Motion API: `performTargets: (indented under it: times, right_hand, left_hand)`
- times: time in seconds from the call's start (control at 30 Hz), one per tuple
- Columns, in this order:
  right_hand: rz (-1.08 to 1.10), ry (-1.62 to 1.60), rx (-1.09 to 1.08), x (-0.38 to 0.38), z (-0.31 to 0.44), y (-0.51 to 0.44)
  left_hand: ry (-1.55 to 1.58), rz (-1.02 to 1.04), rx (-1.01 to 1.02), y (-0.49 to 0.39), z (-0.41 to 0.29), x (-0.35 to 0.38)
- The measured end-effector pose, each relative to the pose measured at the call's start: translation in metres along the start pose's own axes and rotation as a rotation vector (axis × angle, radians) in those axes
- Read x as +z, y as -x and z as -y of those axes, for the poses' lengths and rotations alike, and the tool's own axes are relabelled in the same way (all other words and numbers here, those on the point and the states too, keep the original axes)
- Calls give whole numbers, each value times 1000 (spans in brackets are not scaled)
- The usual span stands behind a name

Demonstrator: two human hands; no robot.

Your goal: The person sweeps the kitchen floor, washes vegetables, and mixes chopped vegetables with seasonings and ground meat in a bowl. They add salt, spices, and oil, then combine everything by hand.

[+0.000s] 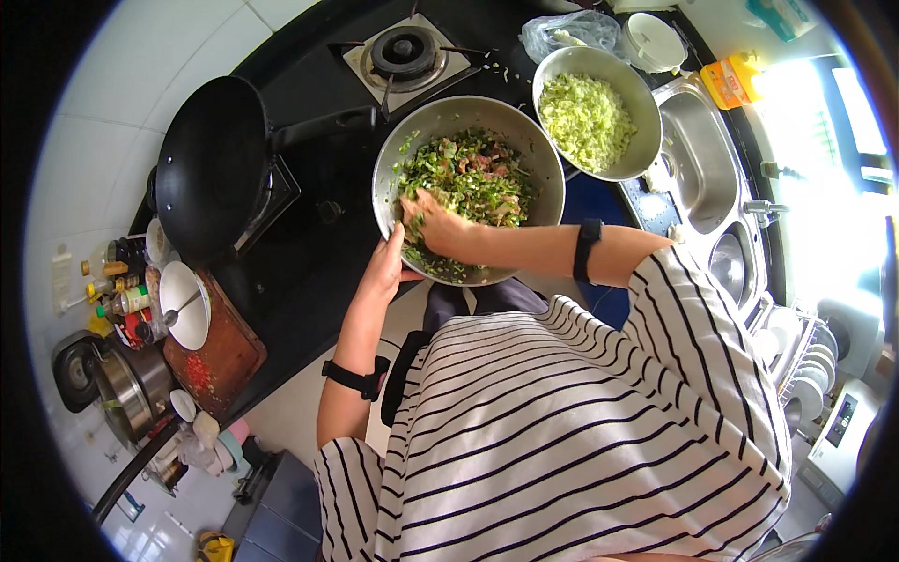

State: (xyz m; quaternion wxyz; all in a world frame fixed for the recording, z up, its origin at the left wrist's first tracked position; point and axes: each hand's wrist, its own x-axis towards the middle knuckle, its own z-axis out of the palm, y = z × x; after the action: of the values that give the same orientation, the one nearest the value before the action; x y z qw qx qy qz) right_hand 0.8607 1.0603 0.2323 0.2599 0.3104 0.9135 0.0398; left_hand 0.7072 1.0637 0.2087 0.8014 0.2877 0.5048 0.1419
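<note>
A large stainless steel bowl (544, 186) stands before me, tilted slightly towards me at the counter's front edge. In it lies a mixture of chopped greens and pinkish minced meat (484, 165). My left hand (390, 267) grips the bowl's rim at its near left side, the thumb up along the outside. My right hand (446, 228) reaches into the bowl from the right, fingers curled into the mixture at the left wall; bits of green cling to them, and the fingertips are blurred. A second steel bowl (646, 133) at the back right holds chopped pale green cabbage (586, 123).
Left of me, a black wok (211, 168) sits on a burner, its handle pointing towards the bowl. Another gas burner (402, 56) lies behind. A wooden cutting board (235, 348) carries chopped red bits and a white bowl (184, 305). At right is a steel sink (702, 161).
</note>
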Motion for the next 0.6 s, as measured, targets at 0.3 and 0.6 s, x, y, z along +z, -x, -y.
performTargets:
  times: [0.3, 0.6]
  right_hand:
    - [304, -463, 271, 30, -96, 65]
    - [-146, -878, 394, 69, -53, 7]
  left_hand:
    - [15, -3, 13, -1, 5, 2]
    - [42, -12, 23, 3, 2, 13]
